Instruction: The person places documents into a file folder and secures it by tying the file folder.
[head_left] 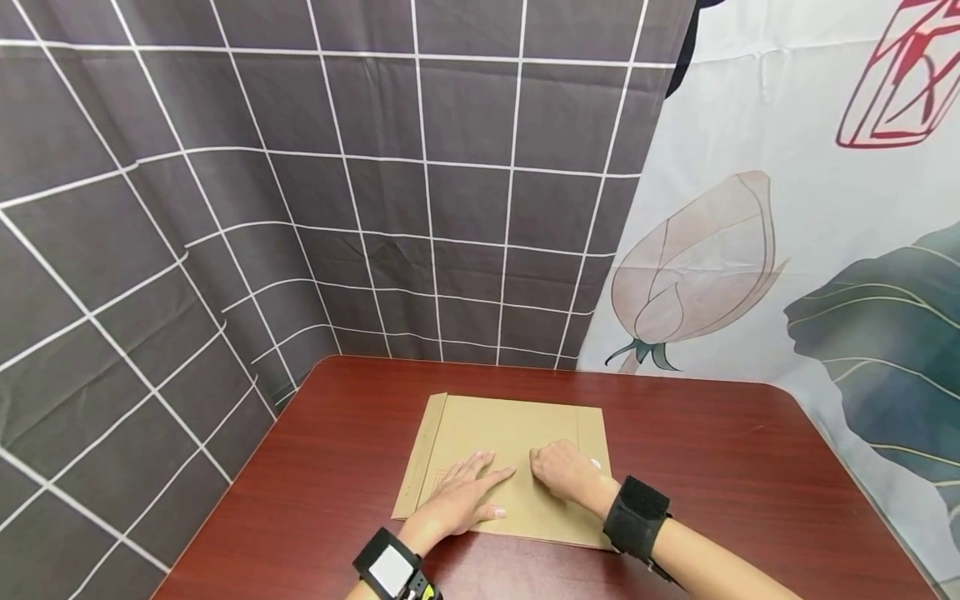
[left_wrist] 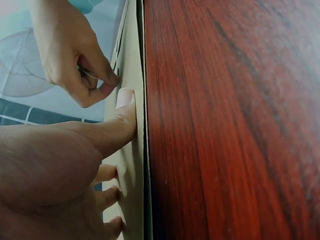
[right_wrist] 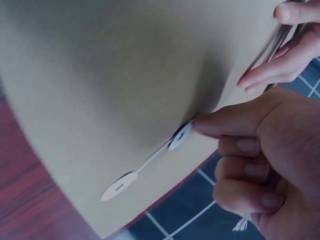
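Note:
A tan kraft-paper document envelope [head_left: 517,421] lies flat on the table. My left hand [head_left: 461,496] rests on it with fingers spread, its thumb pressing near the front edge in the left wrist view. My right hand [head_left: 566,471] is curled over the envelope's right part and grips a thin white string, whose frayed end [right_wrist: 241,223] hangs below the fingers. In the right wrist view, the index fingertip touches the rim of one white round button [right_wrist: 180,136]. A stretch of string [right_wrist: 152,157] runs from there to a second white button [right_wrist: 118,186] near the envelope's end.
The reddish-brown wooden table [head_left: 322,467] extends around the envelope on all sides. Behind and to the left hangs a dark grey cloth [head_left: 375,200] with a white grid. A white cloth [head_left: 787,333] printed with a flower bud and leaves hangs on the right.

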